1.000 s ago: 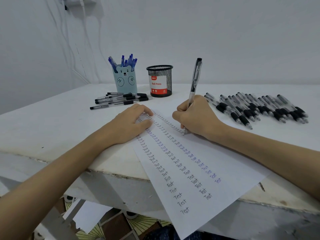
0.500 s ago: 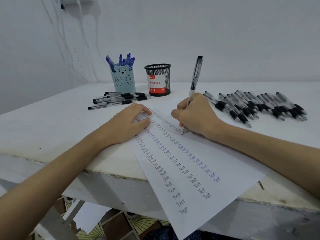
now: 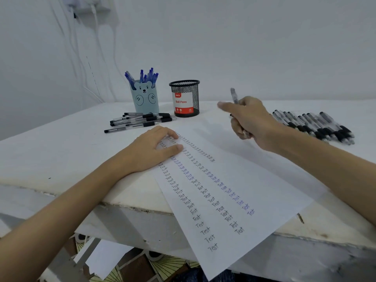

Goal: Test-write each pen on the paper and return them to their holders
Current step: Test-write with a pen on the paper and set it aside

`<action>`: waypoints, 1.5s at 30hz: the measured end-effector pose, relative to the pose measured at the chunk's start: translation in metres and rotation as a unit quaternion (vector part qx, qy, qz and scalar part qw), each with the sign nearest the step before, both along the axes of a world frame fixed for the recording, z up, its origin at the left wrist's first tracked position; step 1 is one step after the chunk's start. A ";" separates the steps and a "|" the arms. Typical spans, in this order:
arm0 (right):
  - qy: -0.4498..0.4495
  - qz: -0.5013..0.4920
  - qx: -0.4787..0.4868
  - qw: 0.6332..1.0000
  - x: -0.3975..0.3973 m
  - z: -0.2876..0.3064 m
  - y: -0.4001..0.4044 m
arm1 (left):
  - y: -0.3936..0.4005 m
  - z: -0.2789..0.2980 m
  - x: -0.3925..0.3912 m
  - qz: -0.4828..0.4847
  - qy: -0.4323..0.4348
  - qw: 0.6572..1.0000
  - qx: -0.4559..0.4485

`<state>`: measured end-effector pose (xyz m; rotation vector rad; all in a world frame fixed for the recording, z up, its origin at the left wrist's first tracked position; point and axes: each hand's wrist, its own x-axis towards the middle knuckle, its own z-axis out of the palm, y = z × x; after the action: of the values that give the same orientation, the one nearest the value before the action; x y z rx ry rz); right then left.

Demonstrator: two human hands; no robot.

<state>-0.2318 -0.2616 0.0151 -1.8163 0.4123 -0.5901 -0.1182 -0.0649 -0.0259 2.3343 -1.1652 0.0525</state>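
A white bench (image 3: pixel 61 151) carries everything. Across its near edge lies a sheet of paper (image 3: pixel 264 192), overhanging the front, covered in slanting columns of the word "Test" in black and blue. The left hand (image 3: pixel 148 151) rests flat on the sheet's upper left corner, fingers relaxed. The right hand (image 3: pixel 250 121) is raised above the bench beyond the paper, its grip closed around a black pen (image 3: pixel 234 96), forefinger stretched out and blurred. To the right lies a row of black pens (image 3: pixel 313 127); behind the left hand, a smaller loose heap of black pens (image 3: pixel 140 121). At the back stand a bear-faced blue holder (image 3: pixel 147 98) full of blue pens (image 3: pixel 144 75) and, beside it, a black mesh holder (image 3: pixel 184 98) labelled "Ball Pens".
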 end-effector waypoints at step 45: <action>0.086 0.102 -0.515 0.847 0.081 0.051 0.049 | 0.082 0.009 0.046 0.088 0.008 0.996 -0.013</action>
<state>-0.1508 -0.2125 0.0658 -2.9177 -0.0342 -0.5311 -0.0720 0.0168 -0.0167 2.4036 -0.9435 0.1101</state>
